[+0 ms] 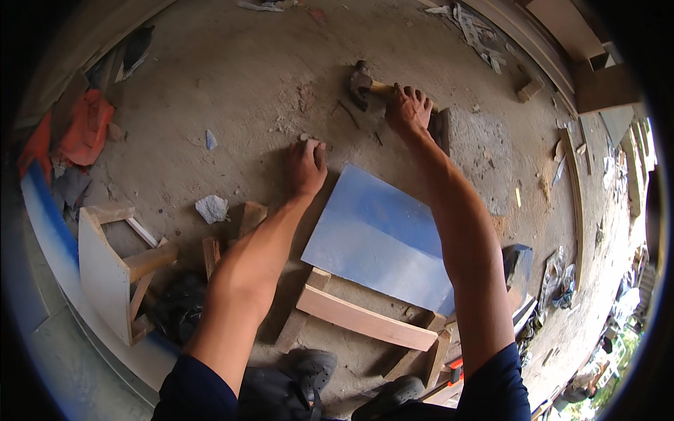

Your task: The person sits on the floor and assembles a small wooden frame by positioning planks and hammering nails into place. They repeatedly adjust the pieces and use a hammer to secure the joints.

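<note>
My right hand is wrapped round the wooden handle of a claw hammer, its dark metal head pointing left just above or on the floor. Lower and to the left, my left hand is closed with fingers curled down at the dirty floor; whatever it may pinch is hidden. Close below both hands, a flat blue, shiny panel lies tilted on the floor side of a small wooden frame. A grey concrete block sits beside my right forearm.
At the left, a white-sided wooden piece stands near orange cloth. A pale stone lies near my left forearm. Long wooden strips and plastic scraps lie at the right. My dark shoes are at the bottom.
</note>
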A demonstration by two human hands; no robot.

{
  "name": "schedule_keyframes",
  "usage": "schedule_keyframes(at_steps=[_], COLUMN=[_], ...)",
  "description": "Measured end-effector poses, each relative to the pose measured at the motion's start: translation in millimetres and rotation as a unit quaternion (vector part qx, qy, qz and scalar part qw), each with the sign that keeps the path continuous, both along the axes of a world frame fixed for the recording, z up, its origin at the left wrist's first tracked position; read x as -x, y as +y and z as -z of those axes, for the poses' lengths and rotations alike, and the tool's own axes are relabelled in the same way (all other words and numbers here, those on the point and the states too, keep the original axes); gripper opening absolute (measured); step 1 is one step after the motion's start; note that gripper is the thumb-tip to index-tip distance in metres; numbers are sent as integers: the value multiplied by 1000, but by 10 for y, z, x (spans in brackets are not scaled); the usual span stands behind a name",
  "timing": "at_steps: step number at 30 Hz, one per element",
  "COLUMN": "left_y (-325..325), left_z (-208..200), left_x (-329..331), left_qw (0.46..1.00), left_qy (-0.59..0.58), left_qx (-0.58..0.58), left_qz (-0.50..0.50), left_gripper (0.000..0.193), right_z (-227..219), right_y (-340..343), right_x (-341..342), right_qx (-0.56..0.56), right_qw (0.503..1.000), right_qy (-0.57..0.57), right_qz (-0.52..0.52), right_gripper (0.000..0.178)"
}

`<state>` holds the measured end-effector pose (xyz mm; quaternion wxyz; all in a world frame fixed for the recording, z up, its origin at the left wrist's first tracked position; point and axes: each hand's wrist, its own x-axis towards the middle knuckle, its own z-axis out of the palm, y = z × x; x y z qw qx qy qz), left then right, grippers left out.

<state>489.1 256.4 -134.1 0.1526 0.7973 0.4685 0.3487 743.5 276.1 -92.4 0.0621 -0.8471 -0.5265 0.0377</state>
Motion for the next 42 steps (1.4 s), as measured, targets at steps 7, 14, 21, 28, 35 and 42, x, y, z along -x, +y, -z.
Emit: schedule_keyframes(at_steps=[7,14,21,28,35,42], left_y=[37,114,136,-1520,-3357,-3791], left_z=[25,342,-12,-1358,-1359,-1169], left_x=[183,-21,-346,-1704,-1275,-628], left_qw=[1000,996,985,925,860,881], left_qy=[19,-57,-15,-119,-17,0], left_qx=[-2,55,163,178,287,378], left_qz=[-19,-32,-51,313,422,284], left_gripper=[17,20,33,24,27,26], right_z=[-342,-1337,-1918,-1579,-1064,-403], right_y=[224,-1204,-3712,-5161,-5955,-6694], right_x=[270,474,418,277,791,1497], right_qx=[53,-51,36,-44,-67,-60], right_qw=[991,985,931,849,836,836], right_qy=[-27,159,255,290,229,223], right_qz=[-120,44,260,439,494,498], right_gripper=[35,29,46,57,56,59])
